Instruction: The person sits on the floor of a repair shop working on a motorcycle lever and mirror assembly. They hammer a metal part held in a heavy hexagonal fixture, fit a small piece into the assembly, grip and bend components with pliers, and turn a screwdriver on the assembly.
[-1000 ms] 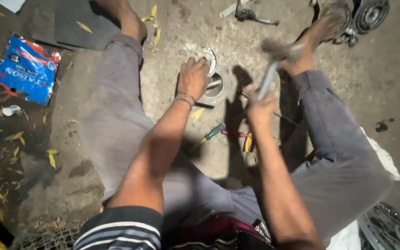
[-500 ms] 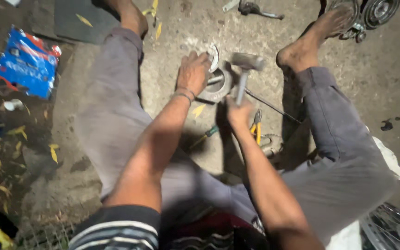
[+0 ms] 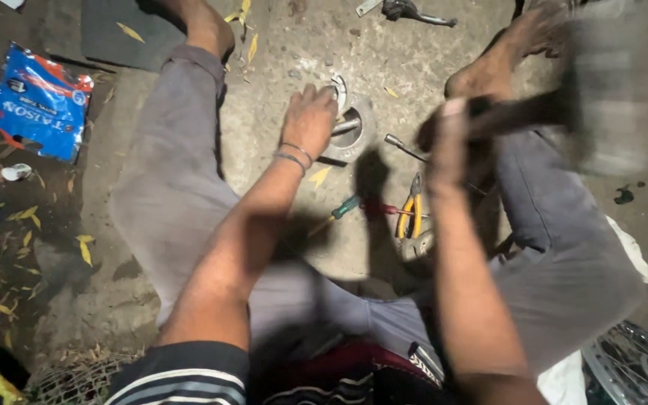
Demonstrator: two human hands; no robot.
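We are seated on the concrete floor [image 3: 279,172] with our legs spread, and between them lies a round metal hub [image 3: 354,129], a short shaft poking out of its middle. Our left hand [image 3: 309,118] rests on the hub's left edge, fingers curled over the rim so that the grip is closed on it and pins it to the floor. Our right hand [image 3: 450,142] is wrapped tight around the handle of a hammer [image 3: 556,112], raised to the right of the hub and well clear of it; the head is a grey blur, so we cannot tell its exact shape. As far as the work goes, we judge it to be in mid-course: the shaft stands in the hub, and nothing shows a part driven free or seated, so the striking is not finished. Just below the hub lie a green-handled screwdriver [image 3: 339,211], a red-handled one [image 3: 388,210] and yellow-handled pliers [image 3: 412,217], all near one another; a thin metal rod [image 3: 405,148] lies just right of the hub. Farther off, a blue packet [image 3: 37,112] sits at the left beside scattered dry leaves, and a spoked wheel rim [image 3: 631,364] shows at the lower right corner.
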